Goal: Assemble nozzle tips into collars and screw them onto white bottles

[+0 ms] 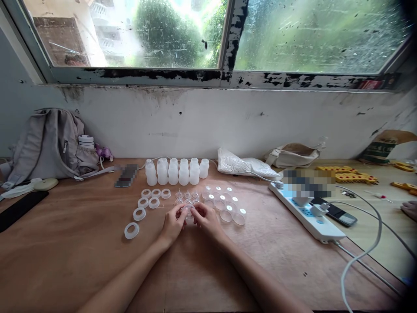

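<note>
Near the middle of the table my left hand (174, 221) and my right hand (206, 218) meet, fingertips pinched from both sides on a clear bottle nipple (189, 210). The fingers cover part of it. Just beyond them stand several more clear nipples (186, 195) in short rows. To the left lie several white screw rings (139, 214), the closest one (131, 231) set apart. On the right are several clear round caps (239, 218), with small white dots on or by them. A line of frosted white bottles (173, 172), open at the top, stands behind.
A white power strip (306, 213) with plugs and looping cables (378, 234) lies to the right, beside a phone (339, 214). White plastic packaging (239, 163) and a pouch (293, 155) rest by the wall. A grey backpack (52, 143) sits at left; another person's hand (409, 209) shows far right.
</note>
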Motion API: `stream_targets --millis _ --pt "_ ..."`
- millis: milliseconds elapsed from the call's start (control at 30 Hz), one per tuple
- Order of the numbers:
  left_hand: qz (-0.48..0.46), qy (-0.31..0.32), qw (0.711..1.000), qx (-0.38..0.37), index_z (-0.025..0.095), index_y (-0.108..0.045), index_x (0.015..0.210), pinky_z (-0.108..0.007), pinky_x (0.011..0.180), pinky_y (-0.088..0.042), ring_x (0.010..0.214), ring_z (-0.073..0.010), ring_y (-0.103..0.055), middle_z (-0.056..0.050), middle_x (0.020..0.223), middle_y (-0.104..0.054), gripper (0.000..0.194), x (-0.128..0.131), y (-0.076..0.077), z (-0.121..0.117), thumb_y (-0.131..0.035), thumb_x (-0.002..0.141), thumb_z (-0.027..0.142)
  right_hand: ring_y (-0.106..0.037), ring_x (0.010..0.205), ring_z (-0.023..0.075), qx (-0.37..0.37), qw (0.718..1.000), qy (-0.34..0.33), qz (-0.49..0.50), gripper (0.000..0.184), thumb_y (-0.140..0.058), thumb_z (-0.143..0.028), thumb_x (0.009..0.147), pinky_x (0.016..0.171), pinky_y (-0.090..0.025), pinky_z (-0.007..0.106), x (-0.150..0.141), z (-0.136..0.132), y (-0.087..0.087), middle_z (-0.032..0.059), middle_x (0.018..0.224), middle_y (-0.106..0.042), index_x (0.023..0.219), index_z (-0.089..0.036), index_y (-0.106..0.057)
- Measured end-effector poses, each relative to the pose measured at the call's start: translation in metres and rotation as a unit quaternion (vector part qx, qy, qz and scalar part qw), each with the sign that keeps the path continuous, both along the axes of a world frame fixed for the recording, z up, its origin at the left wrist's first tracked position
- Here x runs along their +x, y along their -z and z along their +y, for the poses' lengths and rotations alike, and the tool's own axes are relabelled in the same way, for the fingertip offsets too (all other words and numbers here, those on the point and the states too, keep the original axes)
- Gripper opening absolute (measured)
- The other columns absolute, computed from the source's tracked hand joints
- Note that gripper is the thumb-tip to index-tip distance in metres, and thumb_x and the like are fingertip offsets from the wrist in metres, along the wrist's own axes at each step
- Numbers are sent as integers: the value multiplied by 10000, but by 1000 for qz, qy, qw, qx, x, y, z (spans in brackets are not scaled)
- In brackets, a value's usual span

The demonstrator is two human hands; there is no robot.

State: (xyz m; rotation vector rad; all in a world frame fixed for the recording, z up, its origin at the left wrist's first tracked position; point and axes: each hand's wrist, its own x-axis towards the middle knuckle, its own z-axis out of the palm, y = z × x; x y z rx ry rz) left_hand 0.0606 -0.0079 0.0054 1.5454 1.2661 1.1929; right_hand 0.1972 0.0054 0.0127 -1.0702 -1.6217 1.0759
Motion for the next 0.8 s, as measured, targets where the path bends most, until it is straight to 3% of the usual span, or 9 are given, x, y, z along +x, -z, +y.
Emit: stream_targets --millis 133,533,800 --pt "-19 1 1000 -13 141 -551 897 -184 390 -348 422 -81 -435 31 539 -483 315 0 4 2 -420 788 407 -463 394 94 -10 1000 5 0 233 -490 -401 762 393 -362 206 -1 1 1 -36 472 -501 773 -179 -559" --pt "-25 -4 1000 -6 173 -458 768 -186 442 -344 446 -83 -455 50 529 -463 241 3 3 -3 -388 805 400 -431 411 82 22 999 20 -12 245 -491 -374 763 405 -328 197 -4 1 5 -45 484 -453 603 -192 -454" --pt "30 -19 999 28 175 -465 759 -194 465 -350 466 -90 -466 40 538 -499 169 3 0 -3 -425 786 337 -417 470 88 40 998 22 -34 212 -492 -350 754 426 -333 196 -3 2 8 -36 531 -454 612 -195 -462"
